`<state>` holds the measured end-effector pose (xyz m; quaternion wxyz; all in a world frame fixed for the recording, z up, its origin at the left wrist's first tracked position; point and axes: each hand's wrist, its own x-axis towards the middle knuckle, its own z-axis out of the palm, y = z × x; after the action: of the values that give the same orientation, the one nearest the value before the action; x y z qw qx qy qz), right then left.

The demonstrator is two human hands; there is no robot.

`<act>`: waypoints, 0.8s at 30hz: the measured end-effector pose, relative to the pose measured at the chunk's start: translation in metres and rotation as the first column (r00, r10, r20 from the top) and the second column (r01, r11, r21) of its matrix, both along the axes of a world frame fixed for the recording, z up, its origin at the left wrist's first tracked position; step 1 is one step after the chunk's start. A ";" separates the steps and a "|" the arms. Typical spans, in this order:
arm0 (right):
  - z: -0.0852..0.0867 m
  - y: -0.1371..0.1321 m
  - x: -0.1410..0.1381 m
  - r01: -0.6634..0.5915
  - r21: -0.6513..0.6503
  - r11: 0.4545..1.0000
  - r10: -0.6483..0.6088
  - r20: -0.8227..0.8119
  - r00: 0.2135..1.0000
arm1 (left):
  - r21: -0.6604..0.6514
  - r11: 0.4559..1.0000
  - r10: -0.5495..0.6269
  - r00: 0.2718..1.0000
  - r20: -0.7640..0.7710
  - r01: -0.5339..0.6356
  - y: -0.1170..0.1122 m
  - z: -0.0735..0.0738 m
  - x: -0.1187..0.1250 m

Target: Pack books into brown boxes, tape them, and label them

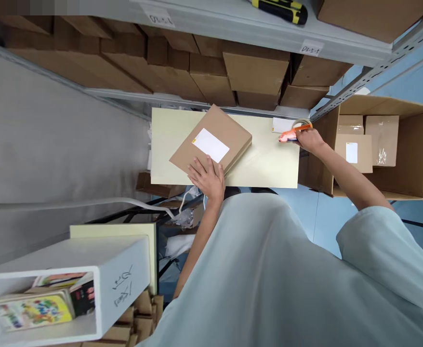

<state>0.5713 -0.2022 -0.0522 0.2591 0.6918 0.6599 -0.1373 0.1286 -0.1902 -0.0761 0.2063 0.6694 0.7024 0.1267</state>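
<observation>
A flat brown cardboard box (229, 127) with a white label (210, 145) lies at an angle on the pale yellow tabletop (269, 168). My left hand (208, 180) rests on its near edge with the fingers spread. At the right end of the table my right hand (310, 140) is closed around an orange tape dispenser (290, 134) with a roll of tape in it. Just behind the dispenser lies a white label sheet or pad (281, 125), partly covered by it.
A large open carton (414, 180) to the right holds several taped boxes. Behind the table, a metal shelf (229, 29) carries brown boxes and a yellow-black handled tool (282, 9). At lower left is a white foam box (125, 270) with books; a grey wall (52, 135) rises at left.
</observation>
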 end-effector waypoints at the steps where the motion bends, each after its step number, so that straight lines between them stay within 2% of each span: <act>1: -0.005 0.017 -0.006 0.014 0.018 1.000 -0.014 -0.013 1.000 | 0.006 1.000 -0.013 0.998 -0.061 0.013 0.000 0.000 0.000; 5: -0.024 0.079 -0.038 0.046 0.078 0.996 -0.041 -0.072 0.997 | 0.040 0.998 -0.041 0.991 -0.127 0.046 0.000 -0.003 -0.002; 8: -0.033 0.110 -0.056 0.037 0.069 0.997 -0.031 -0.085 0.996 | 0.061 0.997 -0.043 0.994 -0.105 0.050 -0.001 -0.006 -0.003; 13: -0.040 0.136 -0.089 -0.021 0.059 0.998 0.028 -0.121 0.992 | 0.083 0.996 -0.043 0.999 -0.025 0.045 -0.001 -0.007 -0.004; 16: -0.041 0.144 -0.112 -0.095 0.050 0.994 0.102 -0.178 0.979 | 0.080 0.996 -0.046 0.995 0.083 0.039 0.001 -0.008 -0.014; 18: -0.041 0.146 -0.124 -0.119 0.052 0.992 0.127 -0.201 0.971 | 0.065 0.996 0.046 0.981 0.190 -0.060 0.006 -0.009 -0.024; 19: -0.040 0.146 -0.128 -0.121 0.056 0.991 0.130 -0.207 0.970 | 0.026 0.985 0.157 0.952 0.265 -0.169 0.009 -0.011 -0.029; 21: -0.039 0.146 -0.133 -0.125 0.063 0.990 0.136 -0.215 0.967 | -0.122 0.909 0.413 0.816 0.404 -0.399 0.016 -0.014 -0.038; 22: -0.038 0.145 -0.134 -0.125 0.065 0.990 0.136 -0.217 0.966 | -0.203 0.859 0.509 0.736 0.447 -0.470 0.020 -0.015 -0.041; 24: -0.034 0.139 -0.134 -0.124 0.065 0.990 0.135 -0.219 0.966 | -0.305 0.804 0.592 0.643 0.486 -0.510 0.026 -0.017 -0.046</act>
<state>0.4375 -0.0631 -0.0867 0.1743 0.6338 0.7319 -0.1797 0.0826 -0.1644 -0.0932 0.4004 0.3391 0.7872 0.3240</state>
